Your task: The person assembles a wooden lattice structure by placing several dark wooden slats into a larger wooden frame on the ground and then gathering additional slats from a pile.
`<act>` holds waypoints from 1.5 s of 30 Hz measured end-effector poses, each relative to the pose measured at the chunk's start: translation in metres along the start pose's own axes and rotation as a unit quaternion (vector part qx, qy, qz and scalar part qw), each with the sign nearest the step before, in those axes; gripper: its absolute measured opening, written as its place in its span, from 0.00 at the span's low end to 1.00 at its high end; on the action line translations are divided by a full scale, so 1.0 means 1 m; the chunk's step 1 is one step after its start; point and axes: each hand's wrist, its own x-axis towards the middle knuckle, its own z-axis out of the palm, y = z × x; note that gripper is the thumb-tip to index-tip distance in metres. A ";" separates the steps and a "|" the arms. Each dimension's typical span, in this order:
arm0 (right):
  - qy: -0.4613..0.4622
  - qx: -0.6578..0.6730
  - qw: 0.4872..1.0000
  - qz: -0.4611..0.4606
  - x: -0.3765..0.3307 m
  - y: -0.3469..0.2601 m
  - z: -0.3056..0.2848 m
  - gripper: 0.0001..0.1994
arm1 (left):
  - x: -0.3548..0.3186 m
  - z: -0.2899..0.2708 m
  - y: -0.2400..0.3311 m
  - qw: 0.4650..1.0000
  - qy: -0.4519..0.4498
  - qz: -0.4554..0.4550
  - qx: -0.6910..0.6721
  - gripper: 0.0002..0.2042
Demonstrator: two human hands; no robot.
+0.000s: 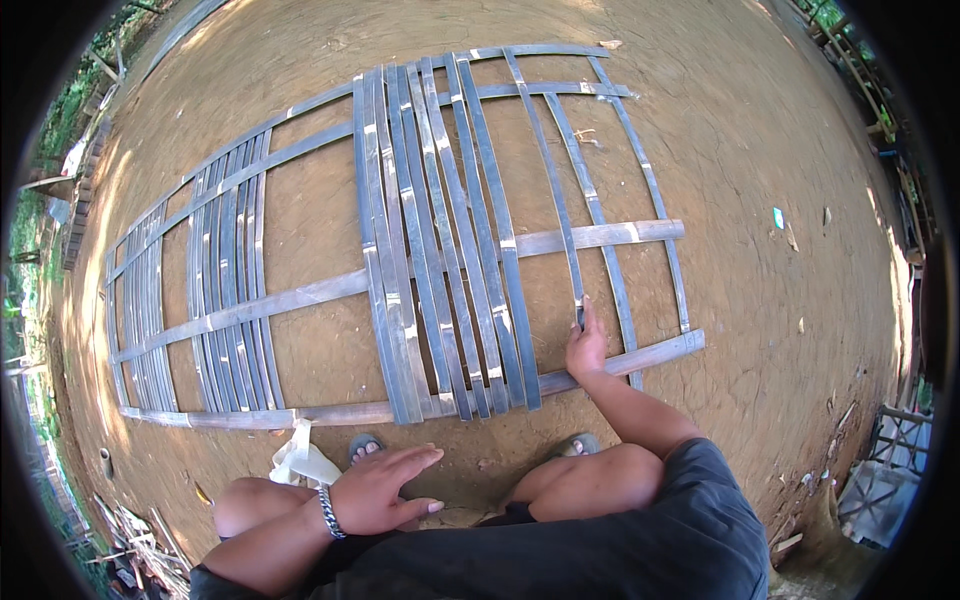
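My right hand (587, 345) is closed around the near end of a bamboo slat (545, 170). That slat runs away from me to the far rails, and its gripped end stops short of the near bamboo rail (640, 362). Over my left knee hovers my left hand (385, 492), fingers apart and holding nothing, with a chain bracelet (328, 512) on its wrist. Left of the held slat, several dark slats (437, 230) lie side by side across the rails. To its right, two more slats (594, 205) (650, 185) lie farther apart.
Two tighter groups of slats (228, 270) (141, 310) cross the rails at the left. A white plastic bag (303, 458) lies by my left foot (365, 447). Split sticks (150, 548) are piled at lower left. My right foot (577, 445) stands near the frame on bare earth.
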 end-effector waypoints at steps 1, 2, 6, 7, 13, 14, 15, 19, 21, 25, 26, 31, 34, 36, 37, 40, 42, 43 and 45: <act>-0.017 -0.007 1.000 -0.002 -0.003 -0.009 0.000 0.32 | 0.000 0.001 -0.003 1.000 -0.002 -0.007 -0.010 0.33; -0.028 -0.006 1.000 -0.007 -0.004 -0.011 0.005 0.32 | -0.001 0.002 -0.006 1.000 -0.004 -0.014 -0.020 0.33; -0.033 -0.013 0.999 -0.041 -0.007 -0.014 0.024 0.33 | -0.002 0.007 -0.013 0.999 -0.020 -0.040 -0.020 0.32; -0.029 -0.015 0.998 -0.055 -0.007 -0.017 0.028 0.33 | -0.004 0.010 -0.016 0.999 -0.020 -0.038 -0.017 0.32; -0.055 -0.025 0.995 -0.078 -0.006 -0.022 0.041 0.35 | -0.010 0.019 -0.023 0.999 -0.014 -0.035 -0.006 0.33; -0.059 -0.019 0.995 -0.074 -0.007 -0.020 0.041 0.35 | -0.011 0.017 -0.021 0.999 -0.014 -0.041 -0.007 0.33; -0.063 -0.011 0.996 -0.069 -0.009 -0.021 0.040 0.35 | -0.012 0.016 -0.020 0.999 -0.014 -0.047 -0.007 0.33; -0.058 0.017 0.994 -0.089 -0.009 -0.024 0.039 0.35 | -0.015 0.016 -0.022 0.999 0.001 -0.039 -0.020 0.33; -0.080 -0.007 0.995 -0.067 -0.011 -0.025 0.037 0.34 | -0.014 0.017 -0.020 0.999 0.001 -0.033 -0.008 0.32; -0.140 -0.013 0.990 0.003 -0.018 -0.048 0.025 0.35 | -0.015 0.014 -0.015 1.000 0.004 -0.027 -0.009 0.33; -0.138 0.003 0.990 -0.001 -0.018 -0.048 0.025 0.35 | -0.015 0.013 -0.014 1.000 0.003 -0.026 -0.011 0.33; -0.109 0.047 0.991 -0.061 -0.014 -0.030 0.030 0.35 | -0.013 0.014 -0.014 0.999 -0.012 -0.035 -0.024 0.32; -0.137 0.046 0.989 -0.026 -0.015 -0.038 0.027 0.36 | -0.013 0.014 -0.014 0.999 -0.008 -0.029 -0.020 0.32; -0.136 0.049 0.989 -0.027 -0.016 -0.040 0.024 0.36 | -0.014 0.015 -0.015 0.999 -0.008 -0.033 -0.017 0.33; -0.136 0.050 0.989 -0.027 -0.016 -0.040 0.023 0.36 | -0.014 0.015 -0.015 0.999 -0.007 -0.032 -0.015 0.33; -0.140 0.045 0.989 -0.024 -0.015 -0.038 0.025 0.37 | -0.013 0.015 -0.015 1.000 -0.002 -0.026 -0.007 0.32; -0.168 0.019 0.985 -0.014 -0.015 -0.041 0.021 0.37 | -0.012 0.016 -0.017 1.000 0.006 -0.022 -0.001 0.32; -0.183 0.007 0.983 -0.010 -0.015 -0.043 0.019 0.37 | -0.012 0.016 -0.016 1.000 0.002 -0.029 -0.002 0.32; -0.167 0.017 0.985 -0.029 -0.016 -0.038 0.021 0.37 | -0.011 0.015 -0.016 0.999 -0.006 -0.043 -0.005 0.32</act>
